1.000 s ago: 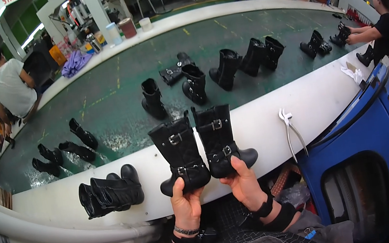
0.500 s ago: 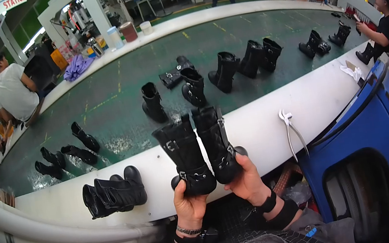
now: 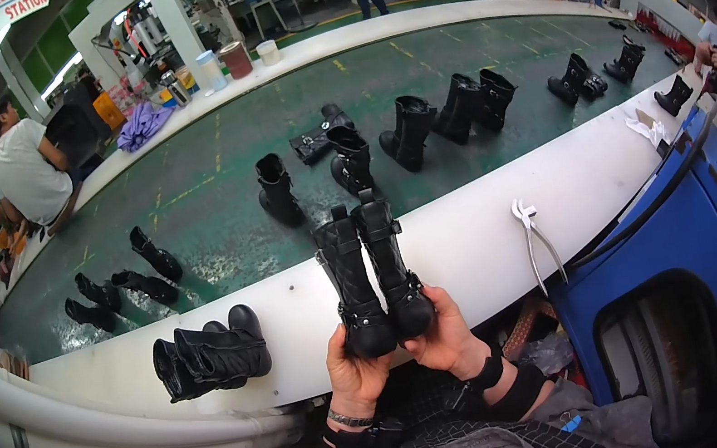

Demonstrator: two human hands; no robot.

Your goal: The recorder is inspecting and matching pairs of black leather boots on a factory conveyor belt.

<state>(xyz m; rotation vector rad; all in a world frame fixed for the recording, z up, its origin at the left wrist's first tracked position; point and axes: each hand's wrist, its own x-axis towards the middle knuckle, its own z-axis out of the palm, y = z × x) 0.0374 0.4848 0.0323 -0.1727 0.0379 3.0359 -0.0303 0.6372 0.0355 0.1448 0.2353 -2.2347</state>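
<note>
Two black buckled ankle-high boots are held side by side, shafts pointing away from me, over the white ledge. My left hand is closed around the lower end of the left boot. The foot of the right boot is in the grip of my right hand. Straps with metal studs cross both boots above the rounded ends, and tabs stick up at their tops. My fingers underneath are hidden.
A second pair of black boots lies on the ledge at left. Pincers rest at right, beside a blue machine. Beyond, the green conveyor belt carries several black boots. People sit or stand around it.
Both held boots have turned, so their side buckles show less and they look narrower. My hands moved slightly closer together. At far right, a person shifted, and a boot stands on the ledge.
</note>
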